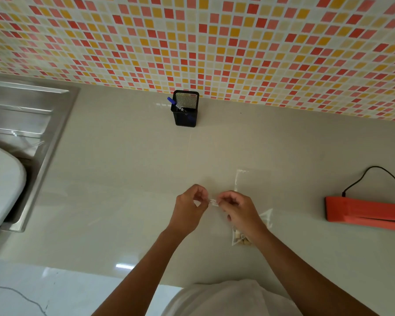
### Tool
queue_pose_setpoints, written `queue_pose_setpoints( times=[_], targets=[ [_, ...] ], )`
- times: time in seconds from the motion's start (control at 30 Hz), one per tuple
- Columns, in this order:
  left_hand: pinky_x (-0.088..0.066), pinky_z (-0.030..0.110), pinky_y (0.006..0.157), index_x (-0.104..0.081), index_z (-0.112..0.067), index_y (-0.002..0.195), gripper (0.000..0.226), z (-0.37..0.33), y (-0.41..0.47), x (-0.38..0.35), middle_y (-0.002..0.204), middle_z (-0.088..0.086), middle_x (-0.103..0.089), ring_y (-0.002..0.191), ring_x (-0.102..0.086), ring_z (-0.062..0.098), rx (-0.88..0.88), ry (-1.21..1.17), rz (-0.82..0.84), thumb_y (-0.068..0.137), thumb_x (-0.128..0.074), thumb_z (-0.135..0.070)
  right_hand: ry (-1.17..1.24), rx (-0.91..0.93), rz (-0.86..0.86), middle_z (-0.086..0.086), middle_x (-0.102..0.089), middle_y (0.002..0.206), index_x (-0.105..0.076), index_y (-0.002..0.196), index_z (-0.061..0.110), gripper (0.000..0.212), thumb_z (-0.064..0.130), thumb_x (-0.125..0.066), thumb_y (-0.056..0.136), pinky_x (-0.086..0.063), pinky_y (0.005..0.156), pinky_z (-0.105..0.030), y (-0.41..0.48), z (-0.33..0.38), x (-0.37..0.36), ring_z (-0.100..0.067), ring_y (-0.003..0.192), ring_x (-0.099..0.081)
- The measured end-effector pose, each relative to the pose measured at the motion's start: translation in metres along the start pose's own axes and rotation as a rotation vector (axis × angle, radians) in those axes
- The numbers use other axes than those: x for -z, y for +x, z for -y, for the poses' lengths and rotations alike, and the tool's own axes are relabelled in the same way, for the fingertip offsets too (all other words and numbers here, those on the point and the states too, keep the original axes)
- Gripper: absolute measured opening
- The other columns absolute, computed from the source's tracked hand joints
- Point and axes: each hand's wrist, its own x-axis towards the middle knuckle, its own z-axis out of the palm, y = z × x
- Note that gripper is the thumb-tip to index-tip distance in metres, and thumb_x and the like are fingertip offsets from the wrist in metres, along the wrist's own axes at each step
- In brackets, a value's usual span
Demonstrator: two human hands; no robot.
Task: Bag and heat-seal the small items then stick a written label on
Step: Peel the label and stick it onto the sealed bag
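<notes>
Bagging appears done: filled clear bag (243,238) at 5 o'clock; left hand (188,209) & right hand (236,208) both pinch label (213,202), sticking pending; seal unverifiable.

Soft even light; floor (55,281) glare; wide-angle edge warp.

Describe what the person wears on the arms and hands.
Both forearms are bare to the elbow; no sleeves reach them. The left hand and right hand carry no gloves, and no rings, watch or bracelets are visible. A white garment covers the torso.
</notes>
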Motion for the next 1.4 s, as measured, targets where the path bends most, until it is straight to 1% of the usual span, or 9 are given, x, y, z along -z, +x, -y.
queue_pose_setpoints(
  times=[0.07,0.2,0.33,0.47,0.67,0.93,1.17,1.3,1.4],
  targets=[
    [-0.046,0.013,0.066,-0.058,-0.015,0.087,0.018,-0.011,0.002,0.007,0.082,-0.003,-0.067,0.081,-0.066,0.008,0.005,-0.095,0.022,0.083,-0.068,-0.001,0.043,0.007,0.037,-0.016,-0.067,0.083,-0.077,0.086,0.022,0.013,0.016,-0.066,0.091,-0.045,0.057,-0.034,-0.003,0.014,0.005,-0.018,0.070,-0.055],
    [-0.050,0.019,0.071,-0.048,-0.015,0.090,0.024,-0.036,0.004,0.019,0.082,0.003,-0.071,0.084,-0.068,0.018,0.003,-0.212,0.102,0.086,-0.068,-0.002,0.156,-0.030,0.154,-0.012,-0.073,0.086,-0.078,0.091,0.014,0.022,0.013,-0.057,0.096,-0.048,0.054,-0.030,-0.007,0.039,0.015,-0.021,0.074,-0.064],
    [-0.047,0.020,0.067,-0.041,-0.015,0.088,0.030,-0.059,0.005,0.028,0.080,0.002,-0.072,0.080,-0.066,0.024,-0.031,-0.256,0.134,0.087,-0.066,0.001,0.293,-0.099,0.264,-0.019,-0.072,0.088,-0.074,0.099,0.003,0.026,0.010,-0.050,0.098,-0.046,0.051,-0.029,-0.010,0.056,0.020,-0.026,0.067,-0.063],
    [-0.045,0.037,0.062,-0.037,-0.015,0.087,0.033,-0.069,0.005,0.031,0.080,-0.002,-0.073,0.076,-0.064,0.028,-0.074,-0.206,0.090,0.087,-0.067,-0.001,0.362,-0.134,0.259,-0.016,-0.072,0.086,-0.074,0.096,0.001,0.022,0.010,-0.053,0.096,-0.042,0.049,-0.029,-0.010,0.065,0.020,-0.022,0.062,-0.059],
    [-0.035,0.019,0.056,-0.035,-0.027,0.081,0.041,-0.078,0.002,0.035,0.082,-0.005,-0.073,0.065,-0.055,0.013,-0.128,-0.133,-0.003,0.086,-0.068,-0.004,0.417,-0.196,0.286,-0.011,-0.072,0.084,-0.073,0.099,0.003,0.017,0.011,-0.059,0.094,-0.041,0.046,-0.023,-0.009,0.069,0.020,-0.017,0.060,-0.055],
    [-0.038,0.028,0.053,-0.035,-0.022,0.080,0.038,-0.088,0.000,0.035,0.082,-0.005,-0.070,0.060,-0.053,0.012,-0.141,-0.092,-0.037,0.087,-0.069,-0.008,0.473,-0.193,0.374,-0.002,-0.067,0.087,-0.070,0.112,0.003,0.029,0.012,-0.069,0.085,-0.034,0.044,-0.020,-0.012,0.069,0.019,-0.011,0.060,-0.052],
    [-0.037,0.010,0.058,-0.035,-0.022,0.082,0.038,-0.090,0.002,0.036,0.085,-0.002,-0.069,0.065,-0.052,0.009,-0.167,-0.051,-0.039,0.087,-0.071,-0.011,0.493,-0.158,0.327,-0.001,-0.063,0.081,-0.072,0.092,0.013,0.008,0.013,-0.070,0.084,-0.029,0.042,-0.020,-0.013,0.066,0.013,-0.011,0.057,-0.049],
    [-0.041,0.017,0.056,-0.034,-0.027,0.081,0.040,-0.090,0.003,0.037,0.085,-0.005,-0.069,0.068,-0.058,0.008,-0.166,-0.030,-0.061,0.087,-0.070,-0.012,0.470,-0.131,0.297,0.000,-0.063,0.081,-0.072,0.086,0.017,0.004,0.013,-0.070,0.085,-0.029,0.044,-0.021,-0.013,0.065,0.011,-0.011,0.059,-0.049],
    [-0.052,0.023,0.066,-0.034,-0.025,0.082,0.039,-0.091,0.002,0.037,0.084,-0.004,-0.070,0.078,-0.066,0.010,-0.152,-0.053,-0.066,0.087,-0.069,-0.008,0.453,-0.122,0.277,0.000,-0.064,0.083,-0.070,0.084,0.017,0.008,0.010,-0.067,0.088,-0.028,0.045,-0.022,-0.010,0.064,0.010,-0.011,0.062,-0.049]
  ],
)
